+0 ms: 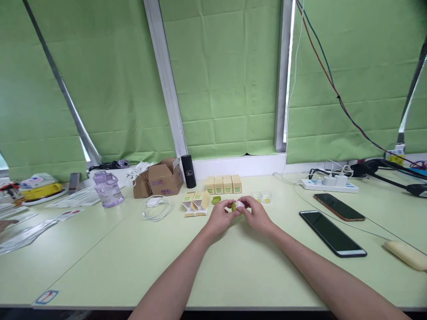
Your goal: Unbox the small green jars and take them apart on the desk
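Observation:
Over the middle of the table my left hand pinches a small olive-green rounded piece. My right hand has its fingers closed on a small white rounded piece that touches the green one. Fingers cover much of both pieces, so their exact kind cannot be made out. Just left of my hands lies another small green open piece. Two opened small cardboard boxes with green labels stand beside it. Behind them is a row of several closed small boxes. Small clear plastic containers with yellow bits sit right of my hands.
Two phones and a pale yellow mouse-shaped object lie at right, before a power strip. A black cylinder, brown carton, coiled white cable and purple bottle stand left. Papers lie far left.

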Demonstrator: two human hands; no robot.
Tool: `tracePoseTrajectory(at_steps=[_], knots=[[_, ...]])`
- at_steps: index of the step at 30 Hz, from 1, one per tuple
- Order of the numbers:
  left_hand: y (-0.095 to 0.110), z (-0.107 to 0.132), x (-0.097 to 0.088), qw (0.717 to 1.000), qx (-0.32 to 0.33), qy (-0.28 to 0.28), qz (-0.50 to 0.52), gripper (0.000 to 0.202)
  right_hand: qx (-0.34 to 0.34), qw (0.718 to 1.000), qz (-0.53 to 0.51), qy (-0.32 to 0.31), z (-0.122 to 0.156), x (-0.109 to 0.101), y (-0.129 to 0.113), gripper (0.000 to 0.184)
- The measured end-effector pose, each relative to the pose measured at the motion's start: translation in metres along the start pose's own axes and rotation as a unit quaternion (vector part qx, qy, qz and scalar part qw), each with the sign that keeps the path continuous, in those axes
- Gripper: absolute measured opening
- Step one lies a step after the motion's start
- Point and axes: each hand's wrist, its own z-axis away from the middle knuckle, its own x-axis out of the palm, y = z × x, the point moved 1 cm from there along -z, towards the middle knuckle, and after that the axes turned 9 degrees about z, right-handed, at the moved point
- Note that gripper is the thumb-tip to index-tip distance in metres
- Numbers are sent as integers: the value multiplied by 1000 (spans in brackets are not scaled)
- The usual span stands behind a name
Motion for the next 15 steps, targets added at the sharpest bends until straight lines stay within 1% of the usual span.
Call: tracePoseTrajectory(at_steps=[6, 8, 10, 11, 13, 15], knots=[[9, 1, 3, 1000, -17, -1, 25, 35, 48, 997, -56, 7, 1, 5, -1, 24], [8, 1, 3, 999, -23, 4, 29, 34, 69, 995, -75, 13, 0, 6, 0, 27], [5, 1, 1, 999, -34, 15, 28, 33, 95, 989, -110, 38, -4, 3, 5, 33], [2, 0, -1, 999, -40, 23, 28, 33, 111, 983, -137, 59, -6, 0, 8, 37], [-2, -1, -4, 998, -46, 39, 32, 33, 138, 962, -216, 95, -10, -6, 16, 47], [-5, -2, -7, 997, -44, 53, 40, 35, 172, 935, -296, 96, -12, -12, 23, 53]])
